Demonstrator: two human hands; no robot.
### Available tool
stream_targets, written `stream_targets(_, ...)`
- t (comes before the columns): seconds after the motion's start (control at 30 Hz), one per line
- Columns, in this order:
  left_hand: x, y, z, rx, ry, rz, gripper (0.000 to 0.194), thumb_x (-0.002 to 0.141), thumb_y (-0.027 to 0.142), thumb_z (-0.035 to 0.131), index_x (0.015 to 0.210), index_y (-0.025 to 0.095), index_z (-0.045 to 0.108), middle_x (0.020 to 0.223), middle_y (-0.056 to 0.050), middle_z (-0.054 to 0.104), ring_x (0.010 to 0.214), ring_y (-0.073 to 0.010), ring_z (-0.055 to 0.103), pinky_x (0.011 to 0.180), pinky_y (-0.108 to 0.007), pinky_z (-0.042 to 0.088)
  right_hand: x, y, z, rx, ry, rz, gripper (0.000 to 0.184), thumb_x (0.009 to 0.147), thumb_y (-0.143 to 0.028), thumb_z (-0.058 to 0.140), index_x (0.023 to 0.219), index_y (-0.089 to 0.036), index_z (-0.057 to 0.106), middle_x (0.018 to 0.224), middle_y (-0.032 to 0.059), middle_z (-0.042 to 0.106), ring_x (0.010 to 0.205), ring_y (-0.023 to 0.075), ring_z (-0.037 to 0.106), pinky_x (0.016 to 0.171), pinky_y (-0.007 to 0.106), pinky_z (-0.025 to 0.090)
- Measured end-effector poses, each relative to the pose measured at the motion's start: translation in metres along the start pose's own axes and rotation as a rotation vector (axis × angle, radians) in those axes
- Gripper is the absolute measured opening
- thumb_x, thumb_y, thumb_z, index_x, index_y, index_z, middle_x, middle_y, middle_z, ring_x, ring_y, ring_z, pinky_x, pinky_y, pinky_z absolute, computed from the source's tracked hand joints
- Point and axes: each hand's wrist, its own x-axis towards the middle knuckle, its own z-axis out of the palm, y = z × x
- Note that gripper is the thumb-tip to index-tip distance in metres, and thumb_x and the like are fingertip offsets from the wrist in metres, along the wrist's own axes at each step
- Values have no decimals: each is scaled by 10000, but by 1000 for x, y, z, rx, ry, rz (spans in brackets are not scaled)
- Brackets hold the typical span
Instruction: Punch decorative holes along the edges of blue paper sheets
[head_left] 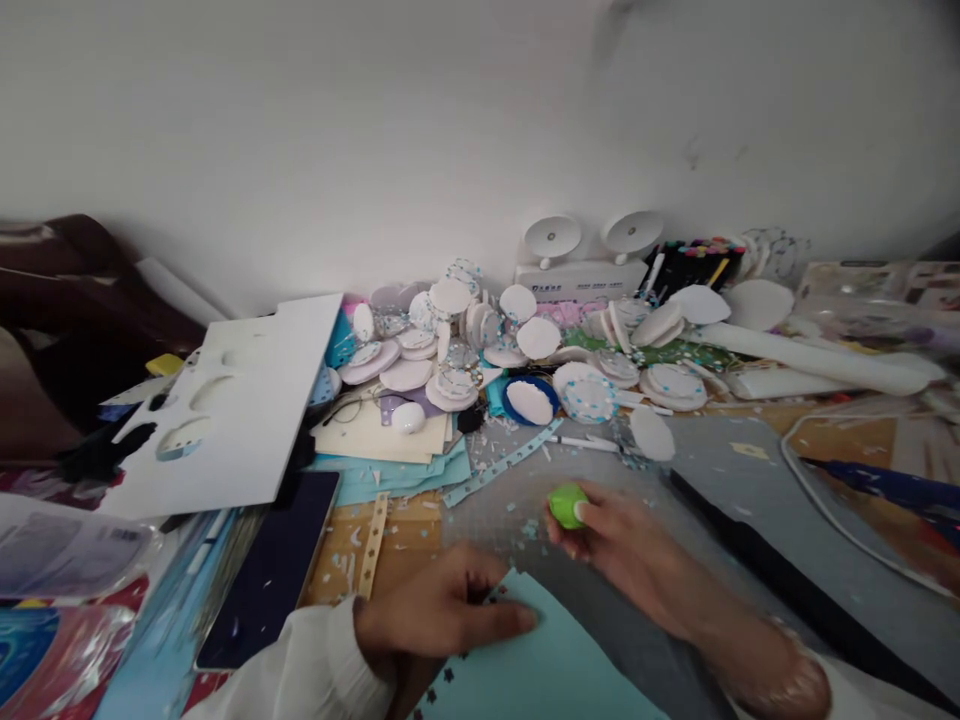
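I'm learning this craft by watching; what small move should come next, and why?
Probably bring the green tool to the edge of the light blue paper: the right hand holds the tool apart from the paper, the left hand grips the paper, and small holes already run along one edge.

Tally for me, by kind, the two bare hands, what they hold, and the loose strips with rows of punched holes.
Left hand and right hand: 2
Green tool in the right hand: 1
Light blue sheet in the left hand: 1
Light blue strip and cream strip: 2
Total: 6
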Motion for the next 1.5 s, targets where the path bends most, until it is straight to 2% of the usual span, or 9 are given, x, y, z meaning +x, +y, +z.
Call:
stream_targets(0.17, 1, 0, 1, -54, -11, -8, 560, 779, 657, 645, 706, 103, 607, 593, 30, 470, 491, -60, 389, 447, -165, 318, -6, -2, 12, 397, -93, 149, 333, 822, -504, 689, 864, -174, 687, 740, 13, 585, 634, 110, 478, 580, 226, 396)
stream_targets(0.3, 0, 2, 1, -102, -6, 11, 547, 798, 651, 631, 745, 107, 613, 635, 20, 500, 529, -66, 415, 483, -168, 340, -9, -1, 12, 467, -78, 130, 311, 774, -485, 740, 801, -179, 694, 702, 8, 580, 610, 108, 461, 554, 222, 372)
stream_targets(0.47, 1, -1, 1, -73, 25, 10, 544, 804, 645, 625, 666, 123, 553, 583, 37, 443, 498, -61, 365, 448, -176, 289, -11, 2, 9, 283, -104, 81, 321, 778, -485, 724, 832, -173, 669, 698, 7, 593, 622, 117, 482, 544, 222, 361)
stream_targets(0.6, 2, -2, 3, -57, 58, 42, 538, 820, 617, 622, 605, 145, 478, 550, 55, 382, 474, -51, 309, 429, -183, 248, -12, 4, 8, -8, -92, 30, 325, 785, -510, 712, 864, -207, 626, 740, 2, 587, 672, 151, 528, 585, 248, 416)
stream_targets(0.73, 3, 0, 7, 2, 58, 89, 539, 861, 603, 571, 595, 159, 421, 564, 60, 360, 499, -54, 297, 441, -188, 242, -16, 2, 5, -428, 8, -163, 246, 825, -456, 665, 923, -233, 627, 805, 18, 615, 745, 190, 573, 660, 282, 467)
stream_targets(0.9, 4, -2, 7, 111, 119, 107, 532, 881, 590, 535, 584, 169, 400, 550, 67, 330, 500, -59, 274, 434, -199, 218, -19, -3, 7, -749, -39, -350, 157, 826, -347, 665, 925, -230, 631, 871, 41, 679, 810, 210, 631, 716, 293, 493)
stream_targets(1.03, 5, -5, 7, 183, 180, 105, 536, 884, 566, 535, 558, 176, 367, 538, 66, 303, 501, -62, 264, 435, -211, 187, -17, 1, 8, -809, -38, -384, 134, 815, -345, 690, 893, -251, 636, 879, 46, 701, 823, 228, 646, 700, 298, 504)
stream_targets(1.2, 6, -5, 7, 169, 185, 87, 544, 876, 592, 523, 557, 180, 365, 536, 63, 303, 502, -64, 263, 435, -211, 183, -16, 3, 6, -817, -38, -389, 163, 824, -354, 684, 933, -246, 630, 896, 53, 698, 828, 230, 648, 712, 302, 504)
stream_targets(1.5, 8, -7, 8, 201, 172, 105, 503, 887, 532, 530, 571, 182, 356, 572, 61, 295, 528, -71, 258, 456, -220, 188, -16, 6, 10, -821, -121, -275, 201, 848, -376, 670, 979, -229, 627, 952, 56, 672, 881, 215, 626, 780, 310, 485)
